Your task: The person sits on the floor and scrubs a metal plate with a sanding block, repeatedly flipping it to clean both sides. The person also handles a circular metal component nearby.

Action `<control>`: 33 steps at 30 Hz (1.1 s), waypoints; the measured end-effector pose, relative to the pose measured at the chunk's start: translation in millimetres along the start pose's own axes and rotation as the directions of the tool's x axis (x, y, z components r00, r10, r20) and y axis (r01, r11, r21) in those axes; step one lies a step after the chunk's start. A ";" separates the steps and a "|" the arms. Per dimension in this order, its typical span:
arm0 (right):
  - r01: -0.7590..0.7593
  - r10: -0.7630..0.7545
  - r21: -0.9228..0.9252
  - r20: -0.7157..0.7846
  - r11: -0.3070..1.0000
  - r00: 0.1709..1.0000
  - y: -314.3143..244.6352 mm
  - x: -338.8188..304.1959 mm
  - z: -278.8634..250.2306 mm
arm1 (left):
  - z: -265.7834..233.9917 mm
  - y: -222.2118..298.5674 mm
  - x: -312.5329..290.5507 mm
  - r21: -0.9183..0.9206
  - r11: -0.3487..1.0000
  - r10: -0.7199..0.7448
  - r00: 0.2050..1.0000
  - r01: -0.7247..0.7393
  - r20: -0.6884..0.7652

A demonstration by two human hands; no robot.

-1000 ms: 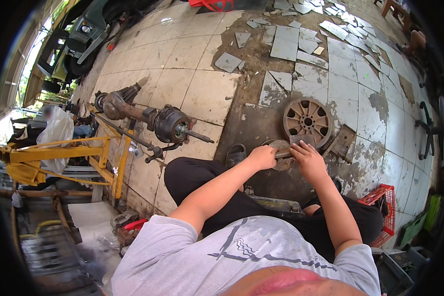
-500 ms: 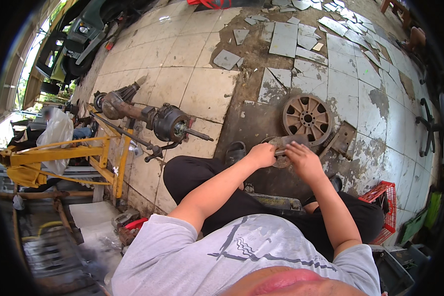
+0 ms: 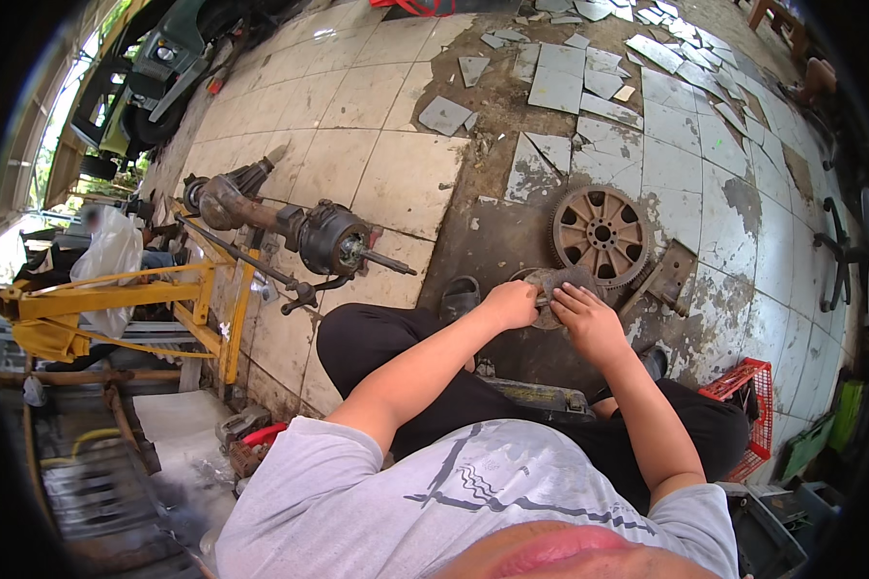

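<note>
My left hand (image 3: 514,306) is closed round a small metal part whose end shows at its fingertips; most of it is hidden, so I cannot name it. My right hand (image 3: 589,323) presses its closed fingers on a dark grey, flat, rough-looking piece (image 3: 570,278) against that part. The piece could be sandpaper or cloth. Both hands are close together over a round greyish metal disc (image 3: 548,317) on the floor. Just beyond the hands lies a large rusty toothed flywheel (image 3: 601,234).
A rusty bracket (image 3: 670,277) lies right of the flywheel. At left are an axle assembly (image 3: 251,217) and a yellow metal frame (image 3: 116,307). A red crate (image 3: 761,415) stands by my right knee. Broken tiles (image 3: 557,77) lie ahead, and a vehicle (image 3: 154,72) stands far left.
My right hand has shifted slightly down, its fingers now lying over the dark piece, which shows more plainly. The left hand has barely moved.
</note>
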State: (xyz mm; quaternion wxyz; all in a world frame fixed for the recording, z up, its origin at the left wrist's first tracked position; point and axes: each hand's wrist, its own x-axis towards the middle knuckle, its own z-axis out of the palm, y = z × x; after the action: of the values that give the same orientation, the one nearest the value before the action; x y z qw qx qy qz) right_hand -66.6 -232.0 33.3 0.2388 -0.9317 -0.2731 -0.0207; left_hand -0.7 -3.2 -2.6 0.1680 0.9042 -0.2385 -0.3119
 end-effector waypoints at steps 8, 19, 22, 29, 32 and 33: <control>0.010 -0.010 0.007 0.033 1.000 0.999 -2.3 3.1 -1.5 | 1.4 -2.2 0.3 -0.011 1.000 -0.008 1.000 0.008 0.001; -0.094 0.096 -0.078 0.028 0.992 0.995 5.3 5.5 -7.5 | 4.6 -6.4 1.8 -0.036 0.999 -0.011 0.999 0.010 -0.040; -0.112 0.115 -0.080 0.029 0.990 0.993 13.1 2.9 -9.2 | 6.5 -6.4 2.4 -0.038 0.999 -0.006 0.999 0.005 -0.036; -0.148 0.149 -0.098 0.001 0.984 0.989 14.8 4.6 -9.3 | 4.5 -4.0 1.9 -0.040 0.999 -0.015 0.999 0.014 -0.033; 0.005 -0.007 0.024 0.052 1.000 0.999 0.3 1.4 -4.2 | 1.8 -6.2 2.7 0.002 1.000 -0.027 1.000 0.027 0.016; 0.067 -0.068 0.014 0.061 0.998 0.996 -8.4 2.6 -1.4 | 1.1 -6.5 3.1 0.025 0.999 -0.031 0.999 0.030 0.040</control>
State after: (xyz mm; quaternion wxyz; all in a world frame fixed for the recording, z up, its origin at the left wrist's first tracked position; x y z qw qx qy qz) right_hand -68.5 -225.2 38.6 0.2349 -0.9206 -0.3119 0.0014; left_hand 2.9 0.3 -7.9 0.1473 0.9032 -0.2320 -0.3297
